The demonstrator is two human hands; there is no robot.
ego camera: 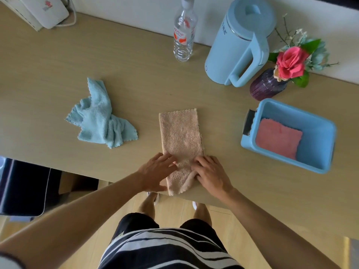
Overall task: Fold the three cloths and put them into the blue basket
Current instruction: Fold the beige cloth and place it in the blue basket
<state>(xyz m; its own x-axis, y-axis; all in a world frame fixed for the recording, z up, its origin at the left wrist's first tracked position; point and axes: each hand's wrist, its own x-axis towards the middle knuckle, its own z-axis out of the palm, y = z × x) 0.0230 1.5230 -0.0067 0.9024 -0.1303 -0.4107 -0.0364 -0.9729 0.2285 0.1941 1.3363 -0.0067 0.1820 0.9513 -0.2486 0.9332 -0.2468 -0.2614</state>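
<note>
Along a white wall stands a light wooden table (136,74), with a pale blue electric kettle (239,45) and a clear plastic bottle (183,33) at its far edge. One folded pink cloth (277,138) lies already inside the rectangular blue plastic basket (291,110) at the right. A crumpled light blue fluffy cloth (101,117) waits at the left, not folded.

The step in hand is the second cloth. The beige fluffy cloth (180,133) lies in the middle as a long narrow strip, its near end at the table edge. The left hand (157,171) rests on this near end with fingers straight and flat. The right hand (211,173) touches it with bent fingers, and a raised fold of cloth lies beside its thumb; I cannot tell if it pinches the cloth.

I judge the next move is to take both near corners, bring them over to the far end so the edges match, then carry the cloth to the basket.
</note>
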